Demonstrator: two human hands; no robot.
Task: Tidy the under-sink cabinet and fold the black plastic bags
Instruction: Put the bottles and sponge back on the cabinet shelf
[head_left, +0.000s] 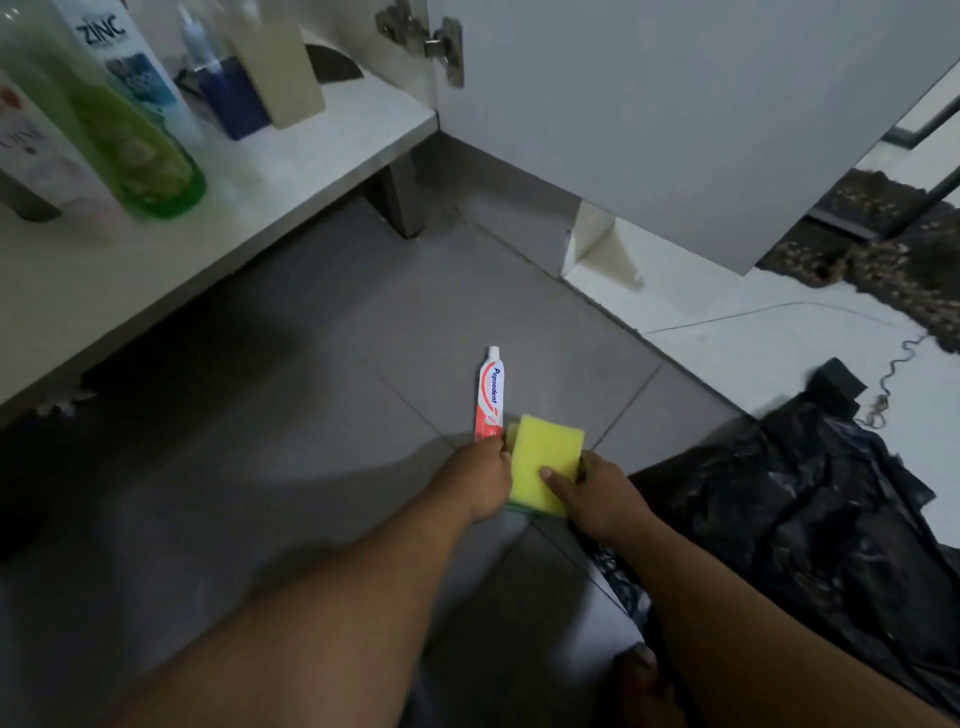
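A red-and-white toothpaste tube (490, 396) points away from me over the grey floor tiles, and my left hand (478, 480) grips its lower end. Right beside it my right hand (597, 493) holds a yellow sponge (543, 460) with a thin green underside, thumb pressed on top. The two hands sit close together at the middle of the view. Crumpled black plastic bags (810, 519) lie spread on the floor to the right, just beyond my right forearm. The open cabinet's white shelf (171, 234) is at the upper left with bottles standing on it.
On the shelf stand a green bottle (130, 140), a white bottle marked ZINC (124, 62), a blue container (234, 98) and a pale bottle (280, 67). The open cabinet door (675, 119) hangs at upper right. A dark rug (893, 249) lies at the far right.
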